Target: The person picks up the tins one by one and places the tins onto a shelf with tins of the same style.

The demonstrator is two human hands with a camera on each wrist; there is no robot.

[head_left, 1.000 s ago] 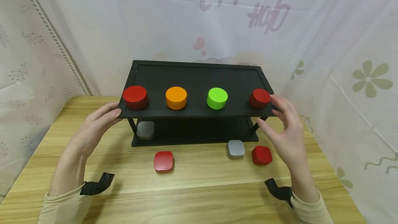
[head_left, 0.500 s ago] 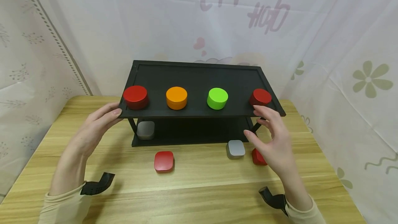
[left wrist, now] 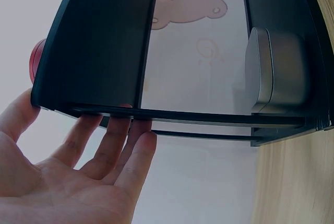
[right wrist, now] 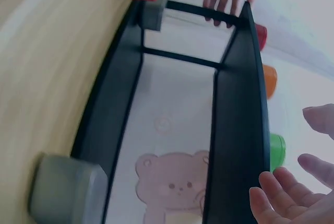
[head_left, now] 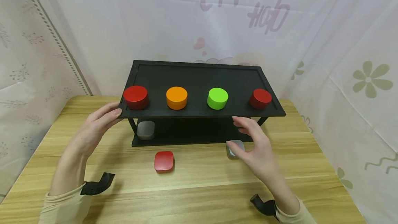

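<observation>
Standing on a wooden worktop (head_left: 186, 196), a black two-tier shelf (head_left: 196, 77) carries a large red tub (head_left: 135, 98), an orange tub (head_left: 176, 98), a green tub (head_left: 217, 99) and a smaller red tub (head_left: 260, 99), lined up near the front edge of its top. The left hand (head_left: 93, 127), fingers extended, touches the shelf's left end, seemingly without gripping. The right hand (head_left: 256, 148), thumb and fingers parted around nothing, hovers by a silver block (head_left: 239, 143) just before the shelf. A jolt from the left hand could tip tubs off; lowering the right carelessly could knock the block.
</observation>
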